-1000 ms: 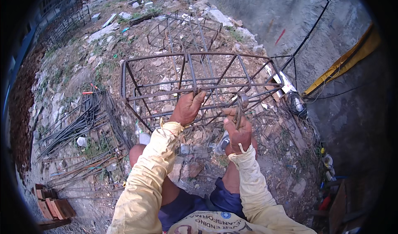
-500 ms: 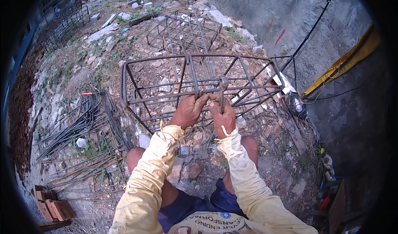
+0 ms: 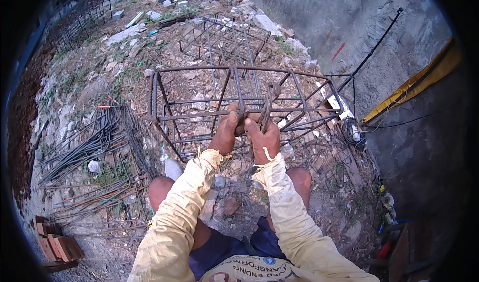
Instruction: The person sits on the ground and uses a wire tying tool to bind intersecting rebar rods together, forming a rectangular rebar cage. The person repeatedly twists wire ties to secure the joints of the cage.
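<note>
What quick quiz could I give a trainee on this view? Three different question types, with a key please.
1. Which hand holds the pincer tool: A, left; B, right; C, neither?
2. True or false: the left hand is at a bar joint of the steel cage.
3. Fill in the blank: the bundle of loose rods lies to the ____ of the cage, as seen in the picture.

Key: 1, B, the right hand. 2, True. 3, left.
</note>
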